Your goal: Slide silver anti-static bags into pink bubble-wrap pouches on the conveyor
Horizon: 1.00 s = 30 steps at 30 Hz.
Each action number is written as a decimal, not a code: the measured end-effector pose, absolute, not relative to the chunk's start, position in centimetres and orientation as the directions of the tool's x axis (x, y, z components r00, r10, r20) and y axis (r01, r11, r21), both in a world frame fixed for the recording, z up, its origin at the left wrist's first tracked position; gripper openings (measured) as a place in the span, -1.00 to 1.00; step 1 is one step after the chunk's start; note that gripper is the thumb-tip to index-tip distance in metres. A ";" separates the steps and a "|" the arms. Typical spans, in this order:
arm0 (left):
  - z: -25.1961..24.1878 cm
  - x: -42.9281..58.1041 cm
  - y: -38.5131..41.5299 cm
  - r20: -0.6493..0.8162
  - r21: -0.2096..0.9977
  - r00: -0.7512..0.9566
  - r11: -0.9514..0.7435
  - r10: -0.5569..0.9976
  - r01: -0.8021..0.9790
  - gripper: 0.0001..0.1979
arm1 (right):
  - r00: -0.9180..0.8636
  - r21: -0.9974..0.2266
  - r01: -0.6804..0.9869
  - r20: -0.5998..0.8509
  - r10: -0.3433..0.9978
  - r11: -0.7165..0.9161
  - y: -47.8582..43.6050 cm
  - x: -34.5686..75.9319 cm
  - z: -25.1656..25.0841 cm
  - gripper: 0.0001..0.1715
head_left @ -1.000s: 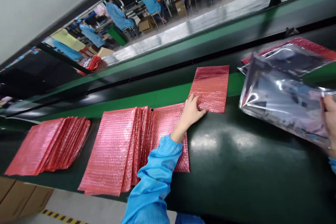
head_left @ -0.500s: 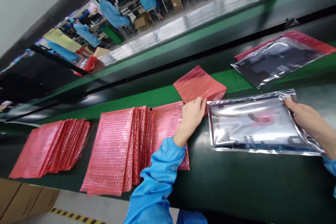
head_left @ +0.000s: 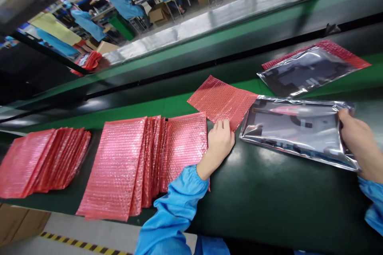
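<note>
My left hand [head_left: 220, 140] is closed on the near edge of a pink bubble-wrap bag [head_left: 223, 99]. At the right, my right hand [head_left: 357, 139] grips the end of a shiny silver antistatic bag [head_left: 299, 129] with a dark flat part showing through it. The left end of the silver bag meets the right edge of the pink bag; whether it is inside the opening I cannot tell. Left of my left hand lies an overlapping row of pink bubble-wrap bags [head_left: 116, 163], its right end close to my wrist.
A second fanned stack of pink bubble bags [head_left: 30, 163] lies at the far left. Behind my right hand, another silver bag [head_left: 308, 69] rests on a pink bubble bag [head_left: 344, 52]. A metal rail [head_left: 209, 34] runs along the back; several people in blue sit beyond it.
The silver bag has tilted and its left end has come against the pink bag. The pink bag has flattened and turned its edge toward it. The camera view has shifted slightly.
</note>
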<state>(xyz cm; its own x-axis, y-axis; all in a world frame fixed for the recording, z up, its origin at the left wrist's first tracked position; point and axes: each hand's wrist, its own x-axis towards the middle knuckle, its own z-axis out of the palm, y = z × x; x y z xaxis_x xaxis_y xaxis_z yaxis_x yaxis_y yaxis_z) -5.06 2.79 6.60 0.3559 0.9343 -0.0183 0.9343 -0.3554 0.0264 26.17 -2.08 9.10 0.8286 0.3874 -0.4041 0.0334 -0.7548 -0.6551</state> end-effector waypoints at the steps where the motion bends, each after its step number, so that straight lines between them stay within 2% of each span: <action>1: 6.6 -5.1 2.4 -0.018 0.018 0.341 -0.341 0.940 0.940 -0.84 | 0.835 -0.648 0.020 -0.408 0.369 -0.761 -2.1 26.1 9.3 -0.52; 3: 6.6 -5.1 1.7 -0.046 0.013 0.320 -0.320 0.946 0.947 -0.81 | 0.835 -0.634 -0.010 -0.430 0.342 -0.773 -2.0 25.7 9.6 -0.50; 7: 7.0 -4.8 0.9 -0.105 0.055 0.335 -0.331 0.936 0.942 -0.77 | 0.821 -0.654 0.007 -0.428 0.378 -0.756 -2.1 25.3 10.1 -0.48; 14: 7.4 -4.9 0.2 -0.045 0.155 0.383 -0.373 0.923 0.915 -0.80 | 0.796 -0.662 0.047 -0.427 0.428 -0.748 -2.2 25.8 9.7 -0.54; 18: 7.2 -5.0 0.0 -0.053 0.204 0.389 -0.372 0.920 0.906 -0.81 | 0.819 -0.692 0.060 -0.378 0.431 -0.720 -2.2 25.6 9.5 -0.54; 25: 7.0 -5.1 -0.6 -0.020 0.357 0.426 -0.392 0.904 0.848 -0.82 | 0.867 -0.745 0.066 -0.286 0.408 -0.664 -2.6 25.9 8.5 -0.55; 30: 6.5 -3.8 -2.4 0.038 0.362 0.453 -0.435 0.891 0.825 -0.77 | 0.875 -0.774 0.085 -0.244 0.419 -0.628 -2.9 25.7 7.7 -0.56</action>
